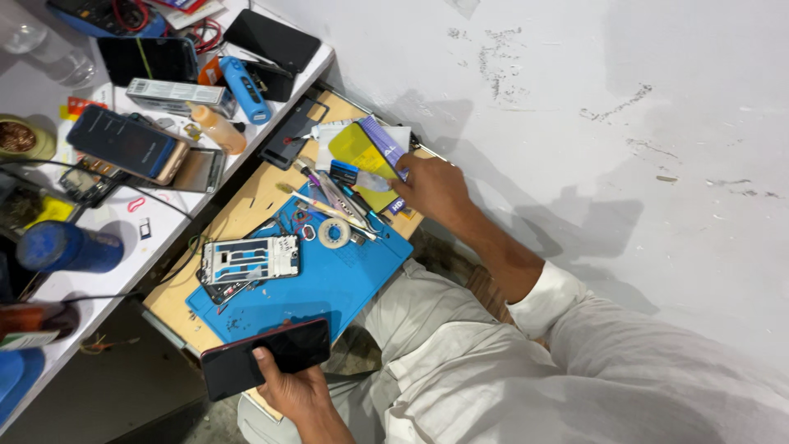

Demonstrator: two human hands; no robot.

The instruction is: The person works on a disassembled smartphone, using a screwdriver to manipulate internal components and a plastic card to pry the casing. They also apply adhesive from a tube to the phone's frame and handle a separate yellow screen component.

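The dark smartphone [265,358] lies flat in the left hand [297,393], at the near edge of the wooden board, just past the corner of the blue work mat [329,284]. Its glass is black and glossy, with a thin reddish rim showing along the upper edge; the screen is dark. The left hand's fingers wrap under the body and the thumb presses on the glass near the lower edge, so the hand is closed around it.

The right hand [429,187] reaches to the far side of the mat, fingers curled onto a stack of flat packets [367,152], yellow and purple, which it touches; whether it actually grips one I cannot tell.

On the mat lie an opened phone frame [249,260] with its white inner plate up, a small roll of tape [334,233], and a loose bundle of tweezers and slim tools [333,205] between the roll and the packets.

The mat rests on a wooden board [246,201]. Beside it stands a white shelf [156,222] crowded with things: a phone in a tan case [125,145], a small orange bottle [217,128], a blue handheld tool [245,89], a blue cylinder [70,248] and a black tablet [271,39]. No container's contents can be made out clearly.
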